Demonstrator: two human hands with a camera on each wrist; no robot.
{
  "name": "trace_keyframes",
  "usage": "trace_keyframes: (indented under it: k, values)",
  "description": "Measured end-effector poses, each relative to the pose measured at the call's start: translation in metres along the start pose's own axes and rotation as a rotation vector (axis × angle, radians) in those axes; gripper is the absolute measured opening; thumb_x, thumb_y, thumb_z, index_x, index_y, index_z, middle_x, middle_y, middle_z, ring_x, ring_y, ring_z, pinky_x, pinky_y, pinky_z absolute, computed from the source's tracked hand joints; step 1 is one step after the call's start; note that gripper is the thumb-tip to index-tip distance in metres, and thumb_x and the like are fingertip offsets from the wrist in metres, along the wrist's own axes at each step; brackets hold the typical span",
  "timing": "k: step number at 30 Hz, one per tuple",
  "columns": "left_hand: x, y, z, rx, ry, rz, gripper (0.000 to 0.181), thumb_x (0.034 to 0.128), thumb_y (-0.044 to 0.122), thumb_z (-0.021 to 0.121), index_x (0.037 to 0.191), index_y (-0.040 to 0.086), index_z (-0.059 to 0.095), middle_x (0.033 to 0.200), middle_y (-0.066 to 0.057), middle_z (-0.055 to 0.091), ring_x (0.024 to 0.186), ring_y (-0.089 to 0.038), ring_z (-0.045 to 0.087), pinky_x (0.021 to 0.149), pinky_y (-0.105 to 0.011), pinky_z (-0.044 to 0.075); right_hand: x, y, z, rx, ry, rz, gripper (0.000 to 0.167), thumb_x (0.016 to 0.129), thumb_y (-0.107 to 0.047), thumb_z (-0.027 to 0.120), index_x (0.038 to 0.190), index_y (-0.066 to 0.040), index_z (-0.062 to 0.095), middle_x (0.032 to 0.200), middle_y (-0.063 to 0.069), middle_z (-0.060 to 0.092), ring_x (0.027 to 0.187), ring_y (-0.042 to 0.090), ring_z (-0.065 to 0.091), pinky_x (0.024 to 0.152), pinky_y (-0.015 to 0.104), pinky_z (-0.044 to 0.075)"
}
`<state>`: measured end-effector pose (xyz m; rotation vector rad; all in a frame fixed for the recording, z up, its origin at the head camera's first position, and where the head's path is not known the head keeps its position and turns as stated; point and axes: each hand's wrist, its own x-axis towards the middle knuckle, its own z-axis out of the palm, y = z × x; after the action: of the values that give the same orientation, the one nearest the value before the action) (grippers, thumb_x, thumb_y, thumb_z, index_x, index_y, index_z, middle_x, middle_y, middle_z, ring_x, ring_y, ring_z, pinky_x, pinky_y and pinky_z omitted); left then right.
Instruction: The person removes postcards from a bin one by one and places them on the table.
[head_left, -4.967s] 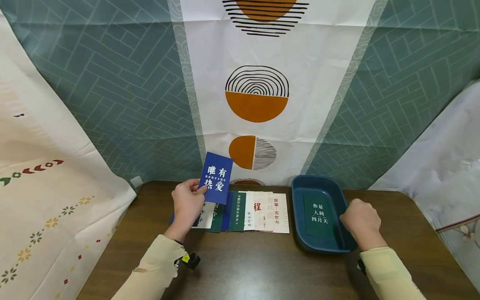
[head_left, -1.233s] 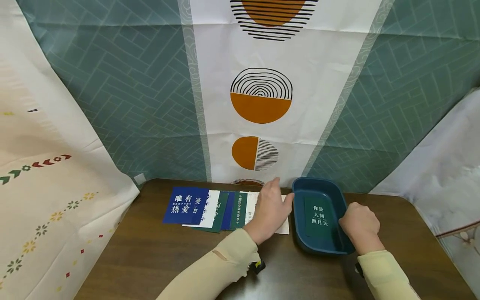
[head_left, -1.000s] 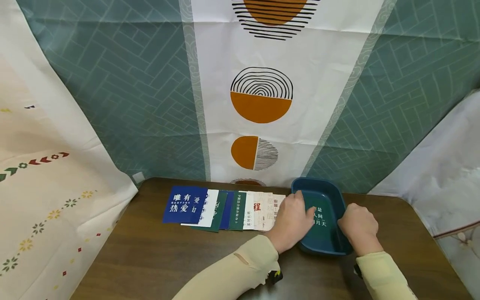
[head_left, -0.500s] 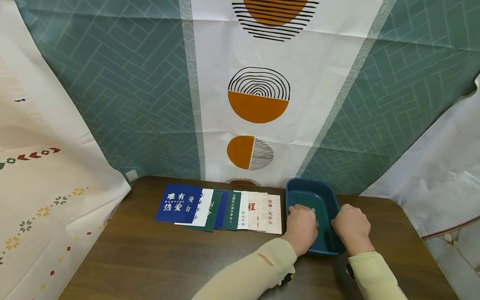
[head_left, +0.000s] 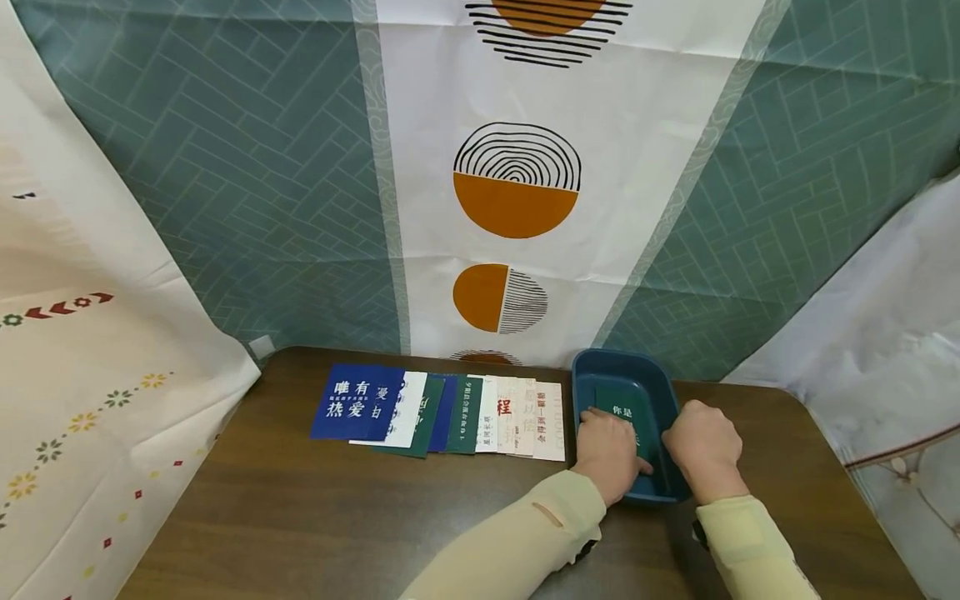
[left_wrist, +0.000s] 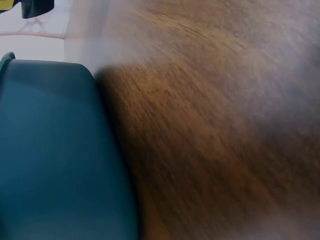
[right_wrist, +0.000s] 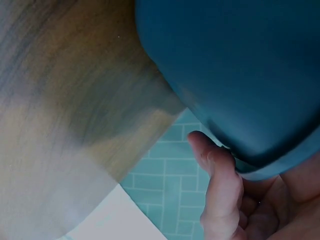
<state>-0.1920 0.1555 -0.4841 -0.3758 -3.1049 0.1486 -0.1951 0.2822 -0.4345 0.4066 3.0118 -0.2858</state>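
A dark blue plastic tray (head_left: 666, 392) stands on the table, with a dark green card (head_left: 619, 398) printed with white characters lying inside. My left hand (head_left: 606, 446) reaches over the tray's near left side, thumb stretched across the card's lower part. Its fingertips are hidden, so whether they pinch the card does not show. With my right hand (head_left: 703, 442) I grip the tray's right rim; in the right wrist view the thumb (right_wrist: 222, 185) presses the outside of the rim. Only the tray's outer wall (left_wrist: 55, 150) and wood appear in the left wrist view.
Left of the tray, a row of overlapping cards (head_left: 465, 415) in blue, green, white and cream lies along the table's back. The wooden table (head_left: 300, 517) ends at a hanging patterned cloth (head_left: 300, 208). Pale fabric (head_left: 90, 417) hangs at the left.
My left hand laid the blue card at the row's left end, then moved right into the tray. Its thumb has since spread outward. The right hand has kept its grip on the rim.
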Motion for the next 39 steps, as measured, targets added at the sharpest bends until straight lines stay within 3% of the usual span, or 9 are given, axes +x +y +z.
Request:
trace_keyframes:
  k: [7,10,15,20,24,28,33,39]
  values:
    - [0.0047,0.0048,-0.0013,0.016,-0.074,-0.025,0.085,0.0619,0.082,0.055,0.122,0.022,0.062,0.128,-0.003,0.060,0.116,-0.020,0.057,0.091,-0.025,0.049,0.0021,0.0007,0.0010,-0.005,-0.005,0.005,0.029,0.078,-0.019,0.059,0.088,0.008,0.061,0.086,0.033,0.062,0.065,0.039,0.059,0.042,0.046,0.043]
    - [0.0042,0.0054,-0.0011,0.008,-0.079,-0.035,0.080,0.0642,0.077,0.060,0.122,0.022,0.062,0.128,-0.002,0.059,0.114,-0.020,0.057,0.090,-0.024,0.049,0.0014,0.0009,0.0018,-0.005,-0.011,0.006,0.029,0.078,-0.019,0.059,0.088,0.008,0.061,0.086,0.033,0.062,0.065,0.040,0.059,0.043,0.045,0.043]
    - [0.0029,0.0058,-0.0001,0.023,-0.029,-0.040,0.074,0.0664,0.068,0.068,0.120,0.017,0.062,0.122,-0.003,0.061,0.106,-0.020,0.058,0.089,-0.026,0.047,0.0004,-0.0002,0.0017,-0.004,-0.005,0.010,0.031,0.078,-0.020,0.060,0.090,0.009,0.062,0.089,0.034,0.062,0.067,0.041,0.060,0.043,0.046,0.043]
    - [0.0026,0.0047,0.0001,0.036,0.052,-0.083,0.066,0.0724,0.053,0.069,0.120,0.009,0.059,0.113,-0.004,0.062,0.099,-0.018,0.056,0.084,-0.025,0.048,0.0005,-0.0019,0.0006,-0.007,0.005,0.006,0.031,0.078,-0.020,0.059,0.090,0.009,0.062,0.088,0.034,0.062,0.066,0.041,0.060,0.043,0.047,0.043]
    - [0.0031,0.0025,0.0001,-0.009,0.068,-0.119,0.078,0.0709,0.053,0.070,0.129,0.004,0.052,0.117,-0.006,0.058,0.101,-0.018,0.053,0.080,-0.021,0.050,0.0007,-0.0034,0.0009,-0.009,0.002,0.011,0.032,0.079,-0.020,0.059,0.092,0.009,0.062,0.088,0.034,0.062,0.067,0.041,0.060,0.043,0.047,0.044]
    - [0.0017,0.0017,-0.0007,-0.073,0.117,-0.134,0.084,0.0667,0.052,0.075,0.130,0.002,0.050,0.108,-0.008,0.053,0.094,-0.015,0.053,0.074,-0.018,0.052,0.0010,-0.0034,0.0005,-0.004,0.002,0.016,0.033,0.079,-0.020,0.059,0.092,0.010,0.061,0.088,0.034,0.062,0.066,0.041,0.060,0.042,0.047,0.044]
    - [0.0010,0.0012,-0.0024,-0.093,0.175,-0.137,0.077,0.0717,0.047,0.074,0.129,0.002,0.051,0.104,-0.006,0.059,0.087,-0.011,0.061,0.069,-0.019,0.054,0.0014,-0.0031,-0.0003,0.002,0.012,0.015,0.032,0.079,-0.021,0.059,0.090,0.009,0.061,0.086,0.033,0.062,0.064,0.039,0.059,0.041,0.046,0.043]
    - [0.0019,-0.0017,-0.0061,-0.170,0.176,-0.112,0.066,0.0718,0.040,0.077,0.122,0.002,0.056,0.097,-0.003,0.067,0.076,-0.009,0.067,0.061,-0.022,0.055,0.0011,-0.0016,0.0006,0.002,0.000,0.024,0.033,0.079,-0.021,0.058,0.092,0.010,0.061,0.088,0.033,0.062,0.065,0.039,0.059,0.043,0.046,0.044]
